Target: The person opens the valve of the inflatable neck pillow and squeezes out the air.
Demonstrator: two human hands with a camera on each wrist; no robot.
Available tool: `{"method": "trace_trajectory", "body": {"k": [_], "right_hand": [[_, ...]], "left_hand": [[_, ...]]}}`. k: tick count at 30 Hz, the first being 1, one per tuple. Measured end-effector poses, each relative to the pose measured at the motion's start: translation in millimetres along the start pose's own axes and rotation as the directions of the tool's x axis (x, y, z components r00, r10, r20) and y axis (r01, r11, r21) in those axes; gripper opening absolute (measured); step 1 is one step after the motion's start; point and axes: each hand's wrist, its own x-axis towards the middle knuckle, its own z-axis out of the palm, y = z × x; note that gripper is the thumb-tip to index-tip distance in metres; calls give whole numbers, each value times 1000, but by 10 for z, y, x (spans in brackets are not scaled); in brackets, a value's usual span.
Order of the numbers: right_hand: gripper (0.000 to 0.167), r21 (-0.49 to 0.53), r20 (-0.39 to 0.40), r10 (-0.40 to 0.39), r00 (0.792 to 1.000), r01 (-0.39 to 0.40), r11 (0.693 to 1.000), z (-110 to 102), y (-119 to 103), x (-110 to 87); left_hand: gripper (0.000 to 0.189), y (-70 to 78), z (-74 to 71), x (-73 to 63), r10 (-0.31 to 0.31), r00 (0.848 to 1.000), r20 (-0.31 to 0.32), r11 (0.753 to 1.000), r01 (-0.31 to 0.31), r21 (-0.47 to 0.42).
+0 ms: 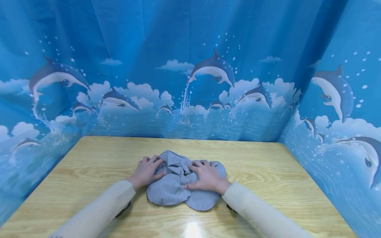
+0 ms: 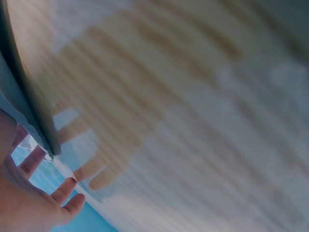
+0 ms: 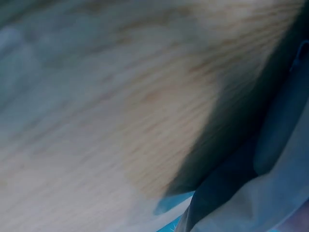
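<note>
A soft grey cloth article (image 1: 168, 190) with rounded, petal-like lobes lies on the wooden table, its middle bunched into folds. My left hand (image 1: 146, 172) rests on its upper left part, fingers spread and thumb toward the centre. Across the right side of the cloth my right hand (image 1: 206, 177) lies with its fingers splayed, thumb near the middle. In the left wrist view my left hand (image 2: 34, 198) shows loosely extended fingers beside the hanging cloth edge (image 2: 19, 101). The right wrist view shows the cloth's underside (image 3: 285, 145) curving up off the table; most of the right hand is hidden there.
The light wooden table (image 1: 256, 162) reflects a bright light spot near its front edge. A blue curtain (image 1: 166, 109) printed with dolphins, clouds and waves encloses the back and both sides. Dark bands show under both pale sleeves (image 1: 101, 205).
</note>
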Motion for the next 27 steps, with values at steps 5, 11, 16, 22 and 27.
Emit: {"method": "trace_trajectory", "body": {"k": [5, 11, 16, 22, 27], "right_hand": [[75, 21, -21, -38, 999, 38, 999, 18, 15, 6], [74, 35, -21, -117, 993, 117, 992, 25, 50, 47], [74, 40, -17, -135, 991, 135, 990, 33, 52, 96], [67, 75, -78, -130, 988, 136, 988, 32, 25, 94], [59, 98, -145, -131, 981, 146, 984, 52, 16, 94]], "left_hand": [[46, -4, 2, 0, 1, 1000, -6, 1000, -1, -2], [45, -6, 5, 4, 4, 1000, -7, 1000, -5, -8], [45, -15, 15, -2, 13, 1000, -16, 1000, -14, -16], [45, -29, 34, 6, 13, 1000, -20, 1000, -13, -10], [43, -39, 49, 9, 16, 1000, -22, 1000, -17, -10]]}}
